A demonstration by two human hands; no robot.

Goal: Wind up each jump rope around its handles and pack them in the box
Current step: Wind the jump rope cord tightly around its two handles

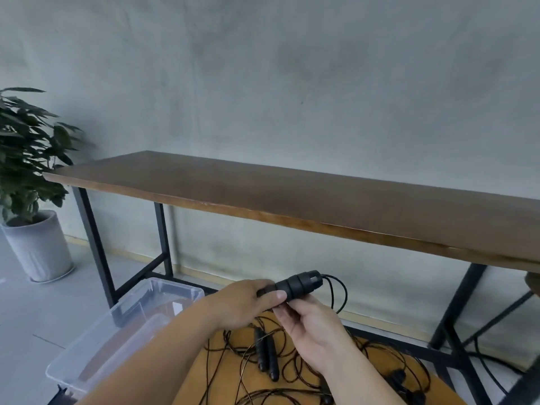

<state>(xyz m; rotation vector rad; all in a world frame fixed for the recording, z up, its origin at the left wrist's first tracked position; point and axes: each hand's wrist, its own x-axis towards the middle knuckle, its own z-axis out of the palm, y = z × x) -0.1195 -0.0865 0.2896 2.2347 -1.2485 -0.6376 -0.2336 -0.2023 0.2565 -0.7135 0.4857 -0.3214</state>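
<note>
Two hands are meeting in mid-air over the work surface. The left hand [248, 302] is curling its fingers and thumb round the near end of a pair of black handles [295, 285], and the right hand [309, 325] is coming up from below, its fingertips pinching the same bundle near the middle. The handles are lying side by side, pointing right, with a thin black cord [340, 293] looping out of their far end and dropping down behind the right hand.

Judging by that loose loop, the winding of this rope is looking only just begun, or perhaps nearly closed off; the wraps themselves are hiding under the fingers, so it is hard to call. Next, the right hand is probably going to need to catch the cord and lay it in tight turns round the handles while the left keeps them squeezed together.

Below, on the wooden board [455, 390], more work is waiting: another pair of handles [267, 358] is lying in a tangle of loose cord [374, 361]. The clear plastic box [96, 340] is sitting open just left of the board, with no wound rope showing inside it from here. The long brown table [263, 182] is standing behind.
</note>
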